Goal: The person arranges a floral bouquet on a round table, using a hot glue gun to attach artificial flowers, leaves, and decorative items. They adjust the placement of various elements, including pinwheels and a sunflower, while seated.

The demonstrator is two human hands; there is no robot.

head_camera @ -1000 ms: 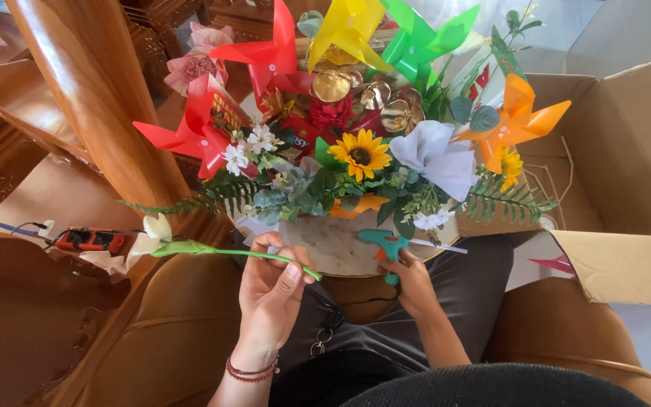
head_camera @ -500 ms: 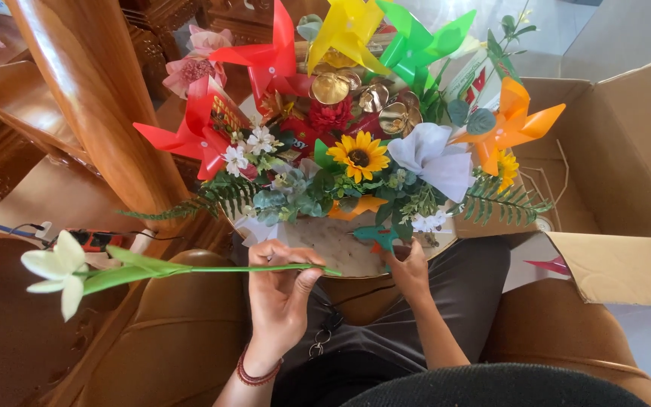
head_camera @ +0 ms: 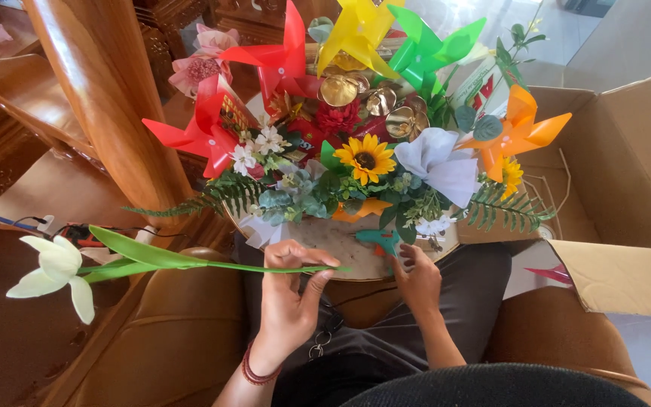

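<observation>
Left hand (head_camera: 289,298) pinching lily (head_camera: 54,269) by stem end; light, springy, top-heavy, likely better gripped mid-stem. Right hand (head_camera: 416,277) closed on teal tool (head_camera: 380,239) beside basket (head_camera: 340,245).

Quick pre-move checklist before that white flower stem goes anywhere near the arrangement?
1. Left hand pinches the white flower by its stem end: ok.
2. Bloom and leaves hang free, out to the left: ok.
3. Right hand steadies the basket at its front rim: ok.
4. Open gap among the flowers for the stem: cannot tell.
5. Cardboard box stands apart on the right: ok.
</observation>
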